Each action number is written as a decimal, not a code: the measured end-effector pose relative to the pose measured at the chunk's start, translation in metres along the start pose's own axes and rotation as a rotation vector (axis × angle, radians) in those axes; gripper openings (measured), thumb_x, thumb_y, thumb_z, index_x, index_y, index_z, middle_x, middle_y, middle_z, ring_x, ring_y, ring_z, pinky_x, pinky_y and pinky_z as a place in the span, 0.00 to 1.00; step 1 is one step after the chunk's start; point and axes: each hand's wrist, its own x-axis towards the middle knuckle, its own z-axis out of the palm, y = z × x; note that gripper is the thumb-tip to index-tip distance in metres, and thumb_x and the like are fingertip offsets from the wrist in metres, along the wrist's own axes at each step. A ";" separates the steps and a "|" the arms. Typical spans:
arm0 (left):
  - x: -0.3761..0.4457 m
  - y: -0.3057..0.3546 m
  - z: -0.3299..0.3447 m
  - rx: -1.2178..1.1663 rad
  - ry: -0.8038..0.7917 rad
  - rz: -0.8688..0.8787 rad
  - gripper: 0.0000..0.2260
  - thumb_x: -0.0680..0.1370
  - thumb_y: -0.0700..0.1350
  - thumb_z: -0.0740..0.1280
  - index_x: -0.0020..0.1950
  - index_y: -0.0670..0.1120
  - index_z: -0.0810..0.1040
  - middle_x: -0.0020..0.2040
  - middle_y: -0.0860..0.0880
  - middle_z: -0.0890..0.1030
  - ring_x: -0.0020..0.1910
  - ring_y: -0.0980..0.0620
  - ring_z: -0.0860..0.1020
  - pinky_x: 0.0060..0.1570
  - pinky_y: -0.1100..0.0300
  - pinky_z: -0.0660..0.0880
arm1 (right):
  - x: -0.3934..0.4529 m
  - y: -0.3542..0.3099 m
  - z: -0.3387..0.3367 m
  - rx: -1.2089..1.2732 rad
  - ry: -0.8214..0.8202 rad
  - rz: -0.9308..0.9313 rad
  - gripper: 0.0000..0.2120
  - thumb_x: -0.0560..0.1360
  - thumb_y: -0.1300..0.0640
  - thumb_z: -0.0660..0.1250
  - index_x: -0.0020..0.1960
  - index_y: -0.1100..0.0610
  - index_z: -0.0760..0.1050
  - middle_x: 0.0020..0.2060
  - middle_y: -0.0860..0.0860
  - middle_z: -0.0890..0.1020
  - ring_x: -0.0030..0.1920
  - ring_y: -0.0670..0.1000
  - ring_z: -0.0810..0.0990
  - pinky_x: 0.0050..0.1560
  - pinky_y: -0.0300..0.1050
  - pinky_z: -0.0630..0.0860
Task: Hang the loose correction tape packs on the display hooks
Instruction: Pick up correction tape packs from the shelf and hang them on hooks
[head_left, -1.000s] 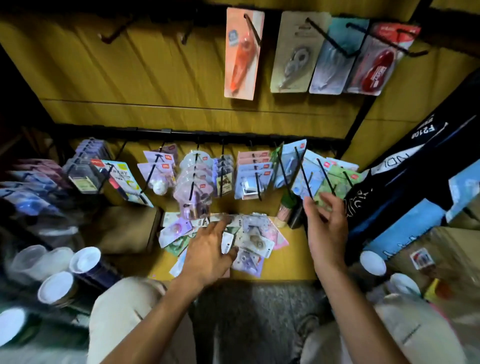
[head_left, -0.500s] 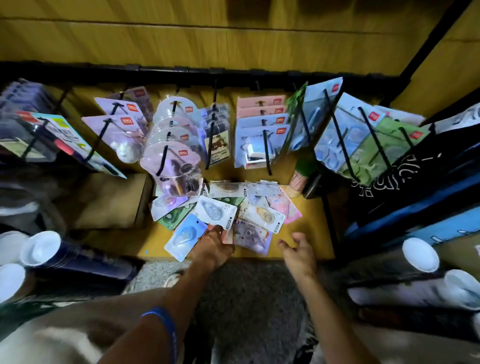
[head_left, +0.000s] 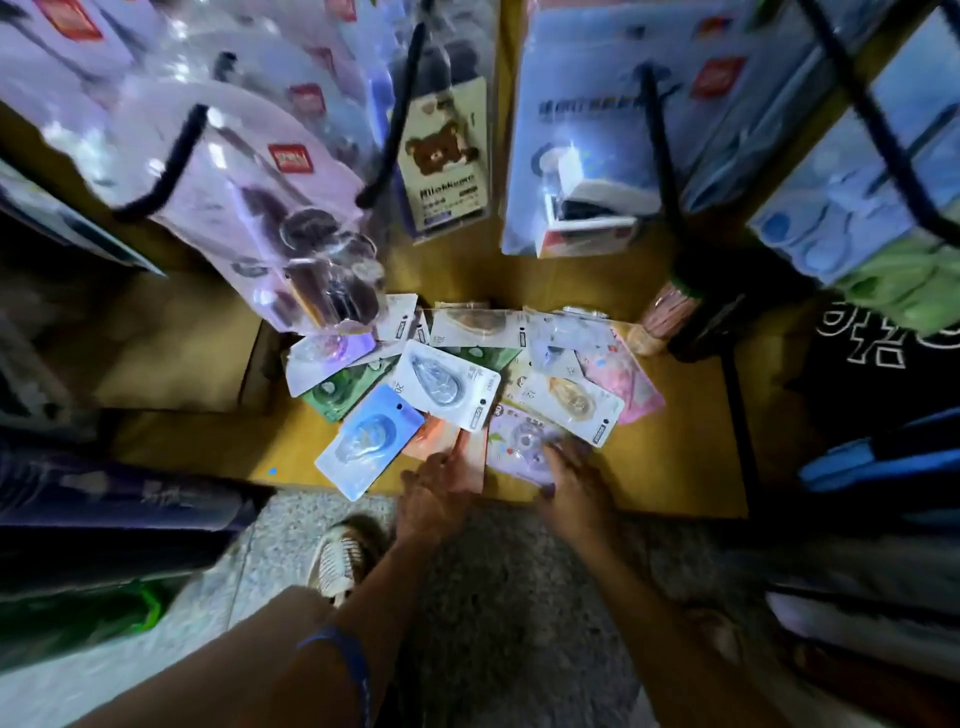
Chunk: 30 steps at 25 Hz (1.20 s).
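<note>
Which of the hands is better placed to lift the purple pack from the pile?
Probably the right hand: its fingers already lie on the purple pack at the pile's near edge. The left hand touches the orange pack beside it.

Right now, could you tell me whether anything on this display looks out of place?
Yes: loose correction tape packs lie overlapping at odd angles on the yellow shelf below the display hooks, not hung. The left hand and right hand reach into the heap.
</note>
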 end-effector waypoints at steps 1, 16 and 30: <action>0.005 0.001 0.005 -0.055 0.033 -0.008 0.26 0.80 0.57 0.54 0.74 0.45 0.64 0.69 0.39 0.70 0.66 0.38 0.71 0.63 0.48 0.70 | 0.002 0.002 0.009 -0.088 -0.053 -0.011 0.34 0.72 0.56 0.64 0.77 0.51 0.60 0.76 0.55 0.62 0.74 0.61 0.63 0.67 0.56 0.69; 0.035 -0.006 0.019 -0.940 0.234 -0.616 0.09 0.69 0.43 0.77 0.46 0.44 0.82 0.45 0.45 0.85 0.44 0.46 0.82 0.50 0.55 0.80 | -0.010 -0.004 0.045 1.374 0.305 0.894 0.17 0.63 0.70 0.75 0.49 0.59 0.78 0.53 0.59 0.84 0.46 0.59 0.84 0.49 0.58 0.81; -0.003 -0.019 0.087 -0.104 0.364 0.155 0.18 0.75 0.55 0.62 0.60 0.50 0.82 0.52 0.42 0.76 0.52 0.41 0.75 0.50 0.54 0.69 | -0.069 0.009 0.019 1.602 0.350 0.734 0.13 0.77 0.62 0.67 0.61 0.52 0.78 0.52 0.55 0.84 0.44 0.57 0.83 0.38 0.46 0.76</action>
